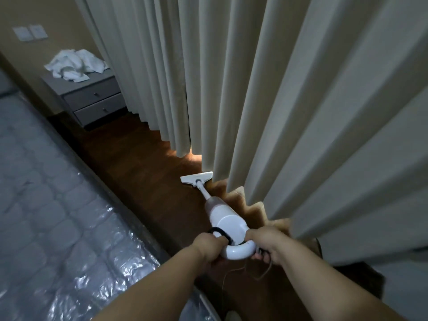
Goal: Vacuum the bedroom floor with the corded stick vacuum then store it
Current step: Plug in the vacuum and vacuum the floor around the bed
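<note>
A single wide-angle view from the person's head looks forward and steeply down along a strip of dark brown wooden floor. Both forearms reach in from the bottom edge, close to the lens. Straight lines bow toward the frame's borders. There is no second view to share any part of the scene.

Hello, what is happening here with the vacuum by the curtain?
A person is vacuuming the wooden floor in the strip between the plastic-wrapped mattress and the curtain. The left hand and the right hand both grip the handle end of the white stick vacuum. Its floor head lies flat on the floor, right at the curtain's hem. Farther back stands a grey nightstand with crumpled white cloth on top.
</note>
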